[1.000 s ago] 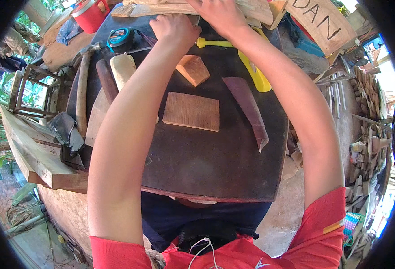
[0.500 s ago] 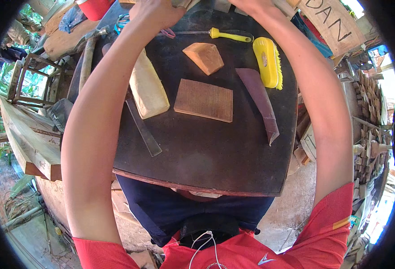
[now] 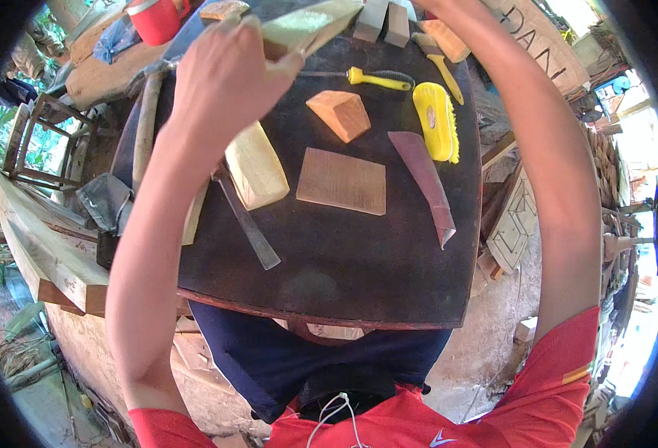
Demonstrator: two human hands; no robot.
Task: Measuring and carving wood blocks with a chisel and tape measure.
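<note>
My left hand (image 3: 232,71) is closed on a pale wooden block (image 3: 310,26) at the far left of the dark table, thumb along its near side. Beyond the top edge, my right hand is cut off; only its forearm (image 3: 541,149) shows. On the table lie a thick pale wood block (image 3: 256,168), a flat brown wood piece (image 3: 341,181), an orange-brown angled block (image 3: 340,114) and a chisel (image 3: 250,224) with its handle end hidden under my left arm. A rolled sandpaper sheet (image 3: 424,179) and a yellow scrubbing brush (image 3: 436,119) are to the right.
A yellow-handled tool (image 3: 377,78) lies across the far middle, near a paintbrush (image 3: 444,71) and grey blocks (image 3: 371,19). A hammer (image 3: 146,127) rests along the left edge. A red mug (image 3: 153,21) stands far left. Planks (image 3: 52,239) sit beside the table.
My left hand has come nearer and into fuller view, bringing the pale block with it. My right hand has gone beyond the top edge. The view has shifted slightly, uncovering the paintbrush and grey blocks.
</note>
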